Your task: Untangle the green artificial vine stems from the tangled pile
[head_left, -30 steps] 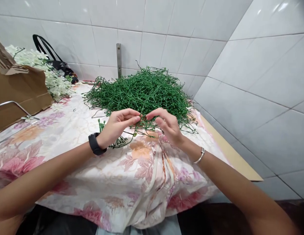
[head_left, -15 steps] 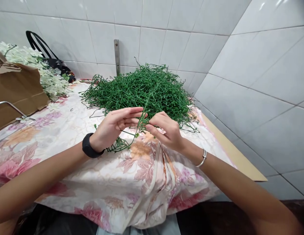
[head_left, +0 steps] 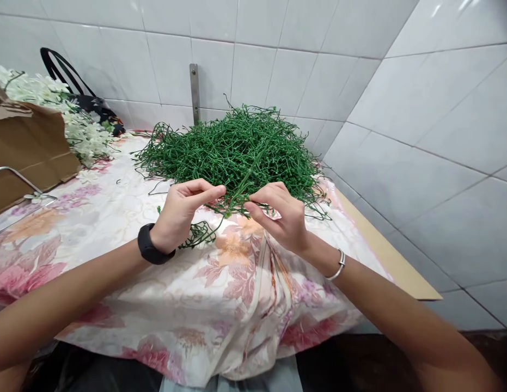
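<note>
My right hand is closed in a pinch on a green artificial flower stem, whose thin branches point up and away in front of the big heap. Just left of it, my left hand has thumb and forefinger pressed together. Whatever lies between those fingertips is too small to make out. A small bunch of green stems shows beside and below the left hand, partly hidden by it. Behind both hands spreads the large tangled heap of green stems.
A floral cloth covers the table. On the left are a brown cardboard box, white artificial flowers, a metal wire piece and a dark bag. Tiled walls stand behind and right. A board edge juts out on the right.
The left hand's outstretched fingers have drawn back slightly left and closed into a pinch. The right hand keeps its pinch, and the stem it holds now leans more to the right.
</note>
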### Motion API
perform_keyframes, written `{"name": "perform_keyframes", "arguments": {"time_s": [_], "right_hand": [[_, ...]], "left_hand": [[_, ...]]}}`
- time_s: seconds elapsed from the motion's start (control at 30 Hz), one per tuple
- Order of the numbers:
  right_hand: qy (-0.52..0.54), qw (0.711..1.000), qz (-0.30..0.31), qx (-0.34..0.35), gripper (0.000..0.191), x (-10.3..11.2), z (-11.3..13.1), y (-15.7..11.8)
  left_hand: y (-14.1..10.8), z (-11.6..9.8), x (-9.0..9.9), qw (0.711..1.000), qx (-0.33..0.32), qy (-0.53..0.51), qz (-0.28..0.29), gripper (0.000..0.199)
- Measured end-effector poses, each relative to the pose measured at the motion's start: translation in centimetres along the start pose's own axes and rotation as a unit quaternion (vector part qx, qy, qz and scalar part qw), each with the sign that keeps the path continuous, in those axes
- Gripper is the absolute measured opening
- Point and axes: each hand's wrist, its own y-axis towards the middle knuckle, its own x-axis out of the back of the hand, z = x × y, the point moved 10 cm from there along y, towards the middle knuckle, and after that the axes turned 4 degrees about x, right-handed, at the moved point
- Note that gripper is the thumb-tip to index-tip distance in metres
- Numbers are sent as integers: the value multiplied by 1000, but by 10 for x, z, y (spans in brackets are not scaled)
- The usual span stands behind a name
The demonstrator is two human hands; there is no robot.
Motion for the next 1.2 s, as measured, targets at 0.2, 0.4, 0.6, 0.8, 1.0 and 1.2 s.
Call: {"name": "perform_keyframes", "arguments": {"time_s": [0.2,0.4,0.6,0.8,1.0,1.2], "right_hand": [[2,998,-31,-52,7,6,-12,-3],[8,996,-38,-84,5,7,-19,-6],[12,990,-57,-130,9,10,-27,-9],[47,988,-45,-142,18,4,-26,-10],[59,994,0,-92,19,-5,-14,-8],[59,997,2,-50,14,-2,-4,-2]], "left_hand": [[7,9,5,994,34,-100,2,47],[14,21,8,984,88,-155,18,55],[8,12,-5,990,74,-115,42,38],[-9,-26,-17,972,-137,187,38,41],[-18,-30,-28,928,-200,310,56,32],[-15,-27,-24,930,-190,311,42,21]]}}
